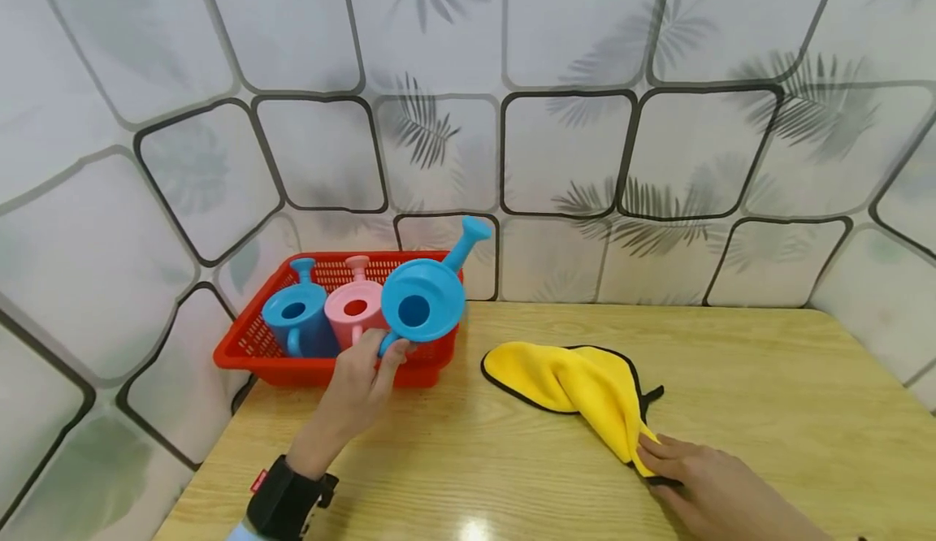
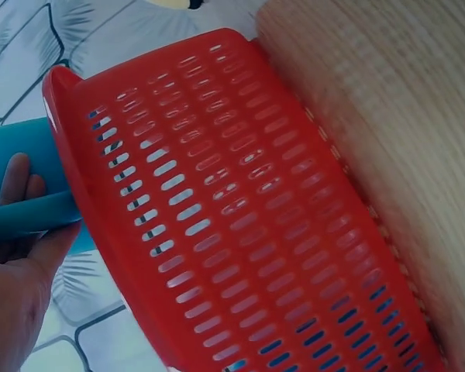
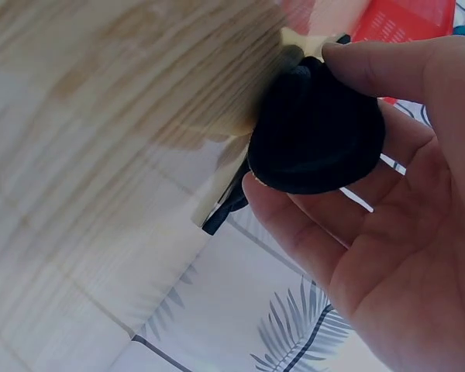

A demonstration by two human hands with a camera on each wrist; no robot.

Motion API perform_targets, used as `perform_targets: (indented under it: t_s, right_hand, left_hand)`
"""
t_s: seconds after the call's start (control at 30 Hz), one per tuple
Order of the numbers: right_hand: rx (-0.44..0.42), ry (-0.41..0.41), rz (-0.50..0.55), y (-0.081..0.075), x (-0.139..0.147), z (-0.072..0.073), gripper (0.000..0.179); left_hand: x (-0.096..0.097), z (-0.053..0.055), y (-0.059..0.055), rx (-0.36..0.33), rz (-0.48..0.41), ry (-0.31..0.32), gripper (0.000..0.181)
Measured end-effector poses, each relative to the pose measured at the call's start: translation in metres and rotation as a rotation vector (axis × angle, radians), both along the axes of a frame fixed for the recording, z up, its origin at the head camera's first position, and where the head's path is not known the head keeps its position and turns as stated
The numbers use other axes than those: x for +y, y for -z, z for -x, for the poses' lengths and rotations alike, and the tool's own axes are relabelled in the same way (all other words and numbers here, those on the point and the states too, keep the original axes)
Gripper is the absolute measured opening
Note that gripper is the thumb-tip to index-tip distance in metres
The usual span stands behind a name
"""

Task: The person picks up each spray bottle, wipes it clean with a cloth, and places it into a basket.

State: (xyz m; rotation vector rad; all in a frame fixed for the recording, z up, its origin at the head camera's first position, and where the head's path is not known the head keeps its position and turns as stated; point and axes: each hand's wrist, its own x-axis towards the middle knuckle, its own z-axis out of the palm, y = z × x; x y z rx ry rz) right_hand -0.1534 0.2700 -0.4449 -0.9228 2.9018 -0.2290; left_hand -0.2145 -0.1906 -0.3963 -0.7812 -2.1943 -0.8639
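My left hand (image 1: 354, 391) grips the handle of a light blue toy watering can (image 1: 433, 279), held up over the right end of a red slotted plastic basket (image 1: 292, 372). Its spout tilts to the upper right. Inside the basket stand a second blue watering can (image 1: 316, 338) and a pink watering can (image 1: 338, 322). In the left wrist view the fingers wrap the handle (image 2: 31, 215) beside the basket's rim. My right hand (image 1: 705, 480) pinches the near corner of a yellow cloth (image 1: 592, 383) with black edging. The right wrist view shows the cloth's dark border (image 3: 318, 139) between thumb and fingers.
Everything rests on a light wooden table (image 1: 512, 476). Behind and at the sides hangs a pale curtain (image 1: 570, 151) with a leaf and grid pattern. The basket stands at the table's back left, close to the curtain. The cloth lies crumpled to its right.
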Motion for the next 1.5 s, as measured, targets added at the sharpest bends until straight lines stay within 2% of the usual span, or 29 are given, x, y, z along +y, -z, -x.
perform_targets:
  t_s: [0.1,0.27,0.43,0.63,0.8,0.97,1.1,1.2,1.33,1.5]
  right_hand:
    - [-0.021,0.01,0.018,-0.001,-0.001,0.0,0.047]
    - [-0.088,0.047,0.044,-0.003,-0.001,0.002,0.052]
    - [-0.07,0.035,0.044,-0.002,-0.001,0.003,0.051]
    - [-0.071,0.031,0.057,0.0,0.0,0.002,0.051]
    - [-0.077,0.035,0.057,0.0,0.0,0.003,0.051]
    - [-0.098,0.05,0.054,0.0,0.0,0.004,0.052]
    - [-0.099,0.046,0.056,0.0,-0.001,0.004,0.052]
    - [-0.095,0.042,0.064,0.001,-0.001,0.004,0.052]
    - [-0.095,0.044,0.068,0.0,0.0,0.005,0.053]
    - [-0.099,0.04,0.066,-0.001,-0.001,0.006,0.052]
  left_hand:
    - [-0.002,0.003,0.0,-0.07,-0.04,-0.04,0.011]
    - [-0.004,0.004,0.001,-0.166,-0.068,-0.112,0.012]
    - [-0.004,0.007,0.004,-0.239,-0.078,-0.15,0.014]
    - [-0.003,0.012,0.006,-0.328,-0.114,-0.197,0.026]
    - [-0.001,0.016,0.006,-0.366,-0.127,-0.245,0.036]
    - [0.0,0.02,0.005,-0.361,-0.137,-0.278,0.038]
    - [-0.001,0.022,0.003,-0.363,-0.118,-0.301,0.04]
    - [-0.001,0.024,0.001,-0.389,-0.094,-0.315,0.044]
    - [-0.001,0.025,-0.003,-0.455,-0.062,-0.319,0.046]
    - [-0.002,0.025,-0.013,-0.571,0.017,-0.337,0.047]
